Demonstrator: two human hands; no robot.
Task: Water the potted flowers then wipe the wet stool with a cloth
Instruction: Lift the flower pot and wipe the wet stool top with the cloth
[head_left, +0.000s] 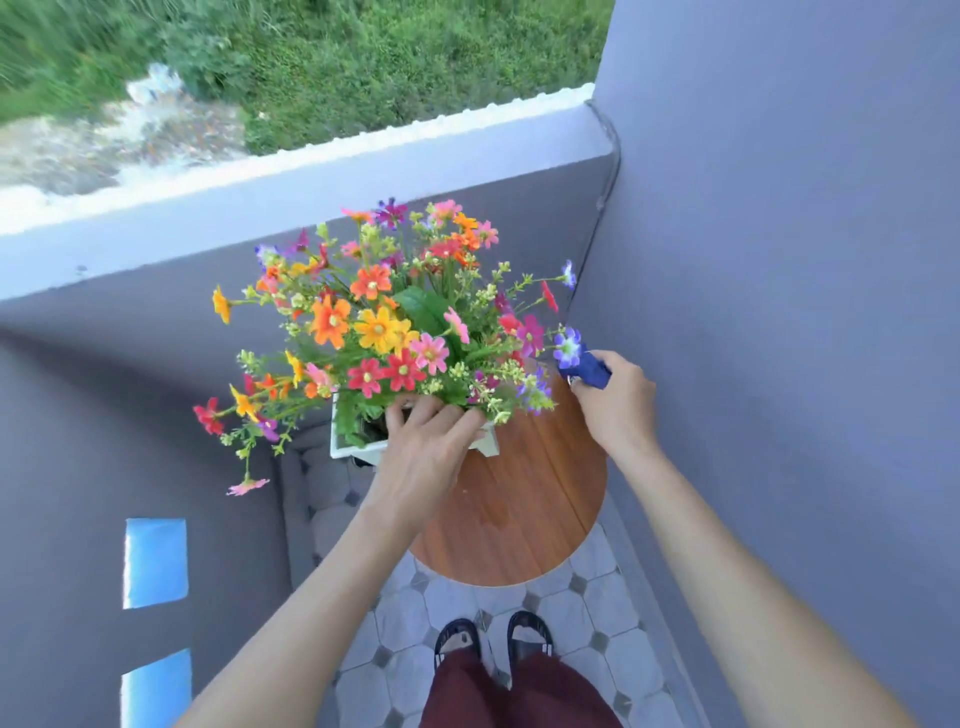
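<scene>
A white square pot (345, 447) full of bright mixed flowers (379, 322) sits over the far left edge of a round wooden stool (524, 525). My left hand (423, 441) grips the pot's near rim, fingers curled among the stems. My right hand (618, 400) is at the stool's far right side, closed on a bunched dark blue cloth (589, 368) just behind the flowers. Faint wet marks show on the stool's top near its middle.
A low lavender parapet (260, 208) runs behind the stool, with grass far below. A wall (779, 312) rises close on the right. The tiled floor (587, 613) and my sandalled feet (493, 639) lie beneath. Two slots pierce the left wall (156, 564).
</scene>
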